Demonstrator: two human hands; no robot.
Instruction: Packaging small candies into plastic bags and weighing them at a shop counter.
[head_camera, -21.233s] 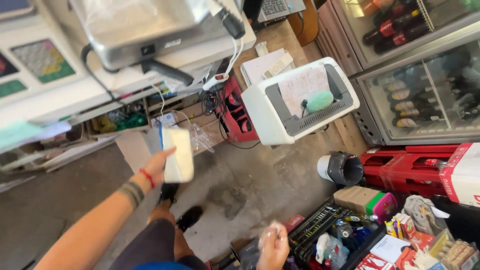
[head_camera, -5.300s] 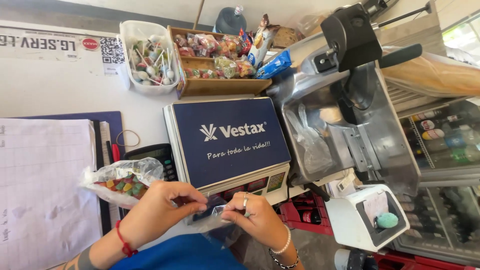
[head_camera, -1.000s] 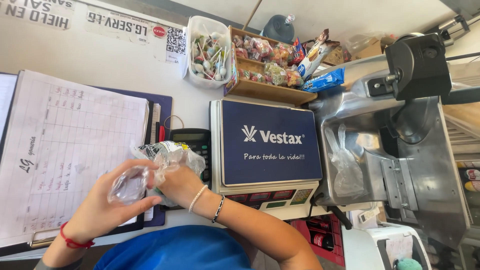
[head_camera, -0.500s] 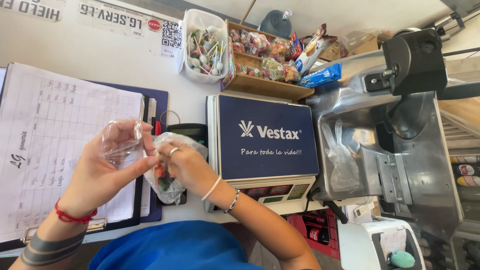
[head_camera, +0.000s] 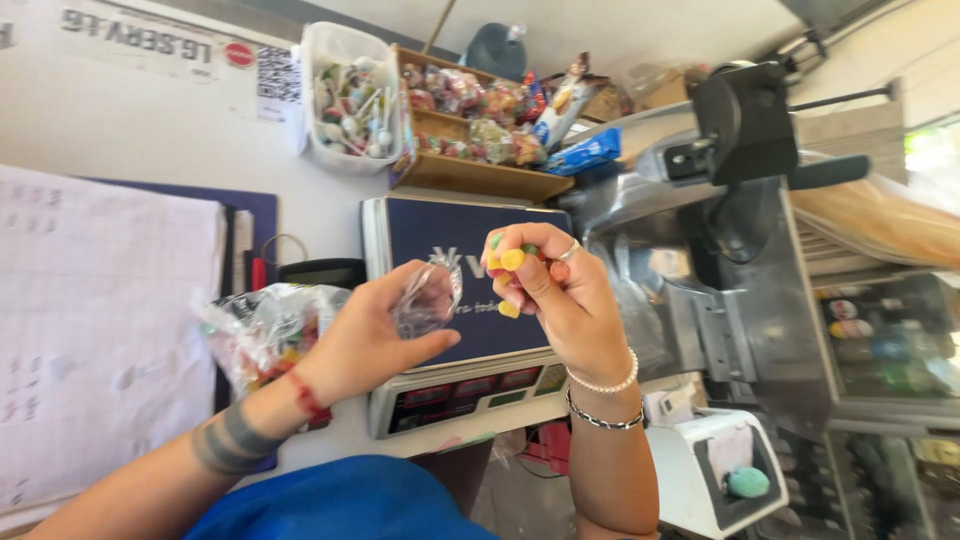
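Candies (head_camera: 510, 262), small and coloured, sit pinched in the right hand (head_camera: 560, 300) at the centre of the frame: one yellow on the fingertips, another yellow lower by the palm, green ones at the top, an orange-red one beside them, so about five show, though some may be hidden. That hand is curled shut around them. Just to its left, almost touching, the left hand (head_camera: 365, 335) pinches a small clear plastic bag (head_camera: 428, 298) between thumb and fingers, its mouth turned up and right toward the candies; the right hand is the nearer one to that opening. A second, larger clear bag of mixed sweets (head_camera: 262, 335) lies on the counter (head_camera: 150, 130) behind the left wrist, at centre left. Under both hands stands one dark-topped scale (head_camera: 440, 235). One paper sheet (head_camera: 100, 330) fills the left edge; one white tub of lollipops (head_camera: 350, 100) and one wooden tray of sweets (head_camera: 480, 150) stand at the top; one metal slicer (head_camera: 740, 220) is on the right
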